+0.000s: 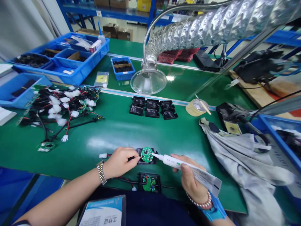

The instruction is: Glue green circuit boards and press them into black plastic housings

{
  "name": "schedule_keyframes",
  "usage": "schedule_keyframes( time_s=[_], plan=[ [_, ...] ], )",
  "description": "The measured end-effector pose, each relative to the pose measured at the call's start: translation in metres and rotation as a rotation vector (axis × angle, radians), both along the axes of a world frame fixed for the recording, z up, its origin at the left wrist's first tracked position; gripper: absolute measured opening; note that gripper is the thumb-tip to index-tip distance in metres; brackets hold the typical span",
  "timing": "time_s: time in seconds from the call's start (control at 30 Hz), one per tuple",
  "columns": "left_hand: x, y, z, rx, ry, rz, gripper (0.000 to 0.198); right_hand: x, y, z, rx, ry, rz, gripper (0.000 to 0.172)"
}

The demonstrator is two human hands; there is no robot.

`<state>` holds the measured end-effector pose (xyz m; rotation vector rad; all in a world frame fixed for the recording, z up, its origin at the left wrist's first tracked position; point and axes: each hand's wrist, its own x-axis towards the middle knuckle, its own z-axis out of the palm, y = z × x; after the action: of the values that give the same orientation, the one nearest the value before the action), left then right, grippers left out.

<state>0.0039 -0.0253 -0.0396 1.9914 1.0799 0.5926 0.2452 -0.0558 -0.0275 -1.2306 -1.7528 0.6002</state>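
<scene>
My left hand [121, 161] pinches the edge of a round green circuit board [147, 154] that sits in a small black housing [141, 161] near the table's front edge. My right hand [191, 182] grips a white glue tube [188, 168], its nozzle tip touching the right side of the green board. A second black housing with a green board and red and black wires [150, 182] lies just in front, between my hands.
Several black housings [152, 108] lie in rows mid-table. A tangle of wired boards [58, 110] sits left, blue bins [63, 59] behind it. A clear fume hood on a foil duct [148, 80] hangs centre. Tape roll [197, 107] and grey cloth [235, 147] lie right.
</scene>
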Motion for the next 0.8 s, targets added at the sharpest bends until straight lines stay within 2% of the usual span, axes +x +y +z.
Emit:
schedule_keyframes(
  time_s=[0.23,0.5,0.8],
  plan=[
    [0.000,0.000,0.000,0.001,-0.001,-0.007,0.025,-0.001,-0.001,0.003,0.021,-0.057,-0.011,0.025],
    [0.000,0.000,-0.001,0.020,-0.003,-0.007,0.025,0.003,-0.002,0.007,0.144,-0.233,0.023,0.022],
    [0.000,0.000,0.001,0.018,-0.012,0.003,0.024,0.005,-0.003,0.015,0.161,-0.347,0.133,0.024]
  ],
)
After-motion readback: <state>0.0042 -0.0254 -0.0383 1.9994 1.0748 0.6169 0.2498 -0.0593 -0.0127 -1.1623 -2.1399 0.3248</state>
